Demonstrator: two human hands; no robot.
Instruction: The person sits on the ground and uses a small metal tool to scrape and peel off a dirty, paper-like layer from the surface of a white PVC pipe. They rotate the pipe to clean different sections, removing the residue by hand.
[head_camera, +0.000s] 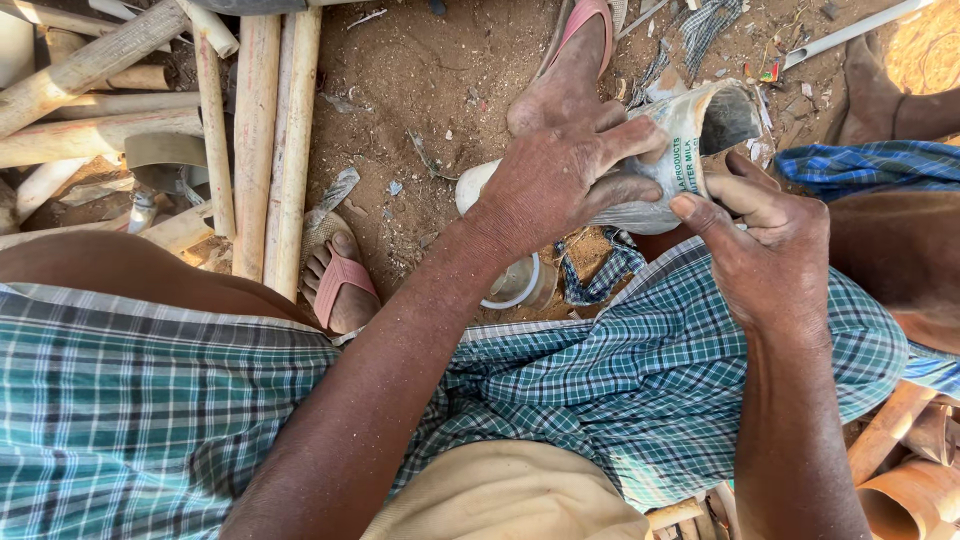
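Note:
My left hand (555, 175) wraps over a dusty white plastic packet (690, 130) that is rolled into a tube with an open dark mouth at the upper right. My right hand (765, 245) grips the same packet from below and the right, thumb pressed on its side. Both hands hold it above my lap, which is covered by a green checked cloth (640, 380). A white round plastic container (515, 285) lies on the ground under my left wrist, partly hidden.
Several pale wooden poles (270, 130) lie on sandy ground at the left. My feet in pink sandals (340, 275) rest on the dirt. Orange clay pieces (910, 470) sit at the lower right. Another person's leg and blue checked cloth (870, 165) are at the right.

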